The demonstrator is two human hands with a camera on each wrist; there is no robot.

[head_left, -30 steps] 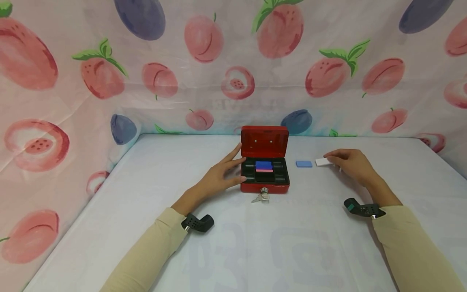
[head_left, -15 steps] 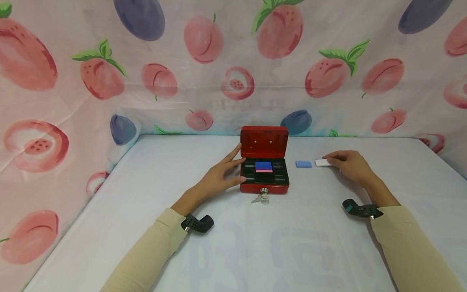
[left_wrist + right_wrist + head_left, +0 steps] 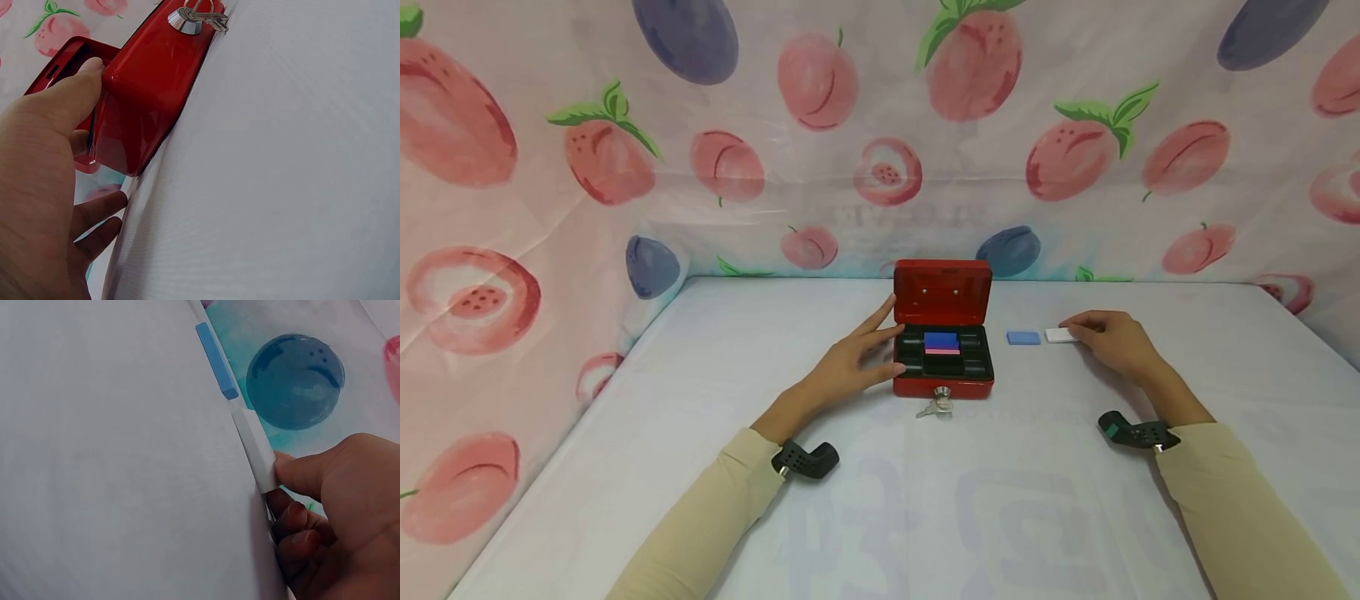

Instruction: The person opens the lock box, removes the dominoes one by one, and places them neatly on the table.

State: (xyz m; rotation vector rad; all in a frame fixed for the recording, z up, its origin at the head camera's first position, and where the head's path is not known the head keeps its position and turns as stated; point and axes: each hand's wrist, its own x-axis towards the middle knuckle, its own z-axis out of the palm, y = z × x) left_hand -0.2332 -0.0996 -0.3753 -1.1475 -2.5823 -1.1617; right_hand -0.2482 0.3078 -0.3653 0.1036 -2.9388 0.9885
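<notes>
A red cash box (image 3: 943, 387) stands with its lid (image 3: 942, 292) raised. In its black tray lie a dark blue block (image 3: 942, 340) and a pink block (image 3: 942, 352). My left hand (image 3: 842, 362) rests against the box's left side with fingers spread and fairly straight. In the left wrist view the thumb (image 3: 78, 90) touches the rim at the box's corner. My right hand (image 3: 1116, 342) pinches the right end of a flat white block (image 3: 253, 447) between thumb and fingers, low at the tabletop. Just left of that block lies a light blue block (image 3: 1023, 337), a narrow gap between them.
Keys (image 3: 936, 407) hang from the lock on the box's front. A white cloth (image 3: 1000, 500) covers the table. Behind it rises a fruit-printed curtain (image 3: 820, 183). Black devices are strapped on both wrists.
My right hand has shifted slightly left with the white block, which now sits a little nearer the light blue block. The left hand and the box have stayed in place.
</notes>
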